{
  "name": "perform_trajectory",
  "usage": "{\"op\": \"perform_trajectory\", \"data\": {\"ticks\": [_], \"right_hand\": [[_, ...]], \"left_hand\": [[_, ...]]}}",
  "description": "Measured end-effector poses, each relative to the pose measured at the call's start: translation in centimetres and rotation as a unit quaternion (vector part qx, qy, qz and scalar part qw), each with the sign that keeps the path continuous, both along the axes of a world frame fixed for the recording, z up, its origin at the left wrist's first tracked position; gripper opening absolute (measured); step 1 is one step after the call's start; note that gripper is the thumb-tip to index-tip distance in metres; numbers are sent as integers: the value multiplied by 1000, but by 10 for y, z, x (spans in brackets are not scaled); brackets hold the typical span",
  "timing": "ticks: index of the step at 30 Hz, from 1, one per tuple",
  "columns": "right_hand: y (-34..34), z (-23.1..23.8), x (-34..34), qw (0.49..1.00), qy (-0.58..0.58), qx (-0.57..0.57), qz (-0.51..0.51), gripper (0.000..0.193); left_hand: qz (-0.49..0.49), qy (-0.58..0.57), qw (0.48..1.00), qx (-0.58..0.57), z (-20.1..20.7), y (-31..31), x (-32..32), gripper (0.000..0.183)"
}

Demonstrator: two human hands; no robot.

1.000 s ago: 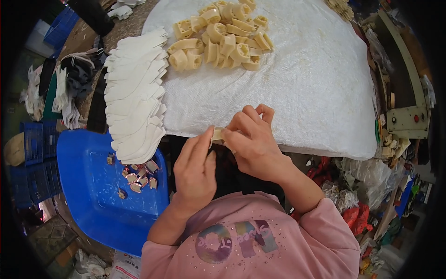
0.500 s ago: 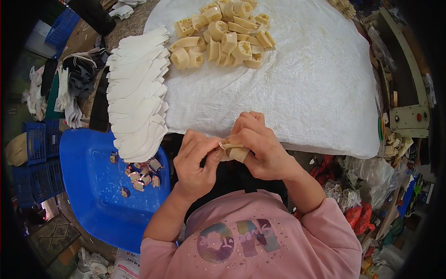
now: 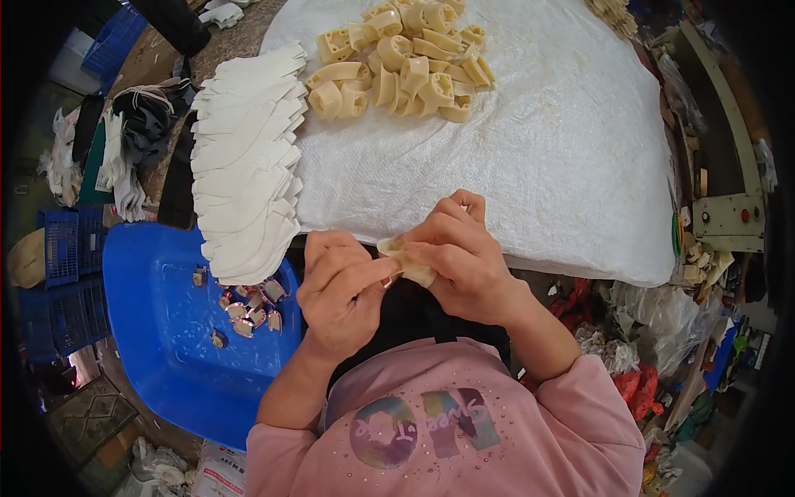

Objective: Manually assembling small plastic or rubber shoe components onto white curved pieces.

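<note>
My right hand (image 3: 464,257) grips a small cream shoe heel (image 3: 418,272), a curved, hollow-looking piece, just off the near edge of the white sack-covered surface. Against the left end of that heel, the fingers of my left hand (image 3: 339,290) are pinched together; they partly hide what lies between them. Similar cream heels (image 3: 406,66) lie heaped on the white woven sacking (image 3: 563,182) at the far side. To my left, white cut pieces (image 3: 248,166) of thin sheet material overlap in a long row.
Below the white row on the left stands a blue plastic tub (image 3: 174,364) holding several small metallic-looking pieces (image 3: 244,311). Blue crates (image 3: 66,248) stand farther left. On the right are crumpled clear plastic bags (image 3: 662,306) and a pale green metal frame (image 3: 729,207).
The heel has turned and shifted slightly left in my right hand. My left hand has moved a little left, its fingers now lower along the heel's edge.
</note>
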State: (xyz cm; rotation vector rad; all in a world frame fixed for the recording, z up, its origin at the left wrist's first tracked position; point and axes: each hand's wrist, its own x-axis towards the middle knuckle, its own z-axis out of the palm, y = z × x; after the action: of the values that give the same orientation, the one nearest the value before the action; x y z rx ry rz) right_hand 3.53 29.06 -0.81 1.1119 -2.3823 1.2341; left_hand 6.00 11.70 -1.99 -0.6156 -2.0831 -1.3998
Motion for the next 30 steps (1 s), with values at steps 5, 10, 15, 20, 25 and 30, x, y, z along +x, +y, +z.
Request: {"op": "perform_trajectory", "data": {"ticks": [5, 10, 15, 20, 25, 30], "right_hand": [[-2, 23, 4, 998, 27, -37, -47, 25], [2, -15, 28, 929, -310, -202, -30, 17], [-10, -16, 41, 757, -491, -424, -80, 23], [0, -19, 49, 729, -480, -484, -59, 21], [-1, -11, 48, 772, -472, -424, -49, 24], [-4, 1, 44, 862, -431, -243, -105, 26]], "left_hand": [[47, -49, 997, 31, -17, -22, -2, 19], [14, -8, 995, 95, -2, -9, 2, 26], [-100, -53, 983, 147, 2, 6, 11, 27], [-81, 20, 996, 9, -5, 6, 6, 25], [-38, 41, 995, -87, -5, 10, 6, 21], [-21, 29, 987, -158, 2, 14, 5, 19]]}}
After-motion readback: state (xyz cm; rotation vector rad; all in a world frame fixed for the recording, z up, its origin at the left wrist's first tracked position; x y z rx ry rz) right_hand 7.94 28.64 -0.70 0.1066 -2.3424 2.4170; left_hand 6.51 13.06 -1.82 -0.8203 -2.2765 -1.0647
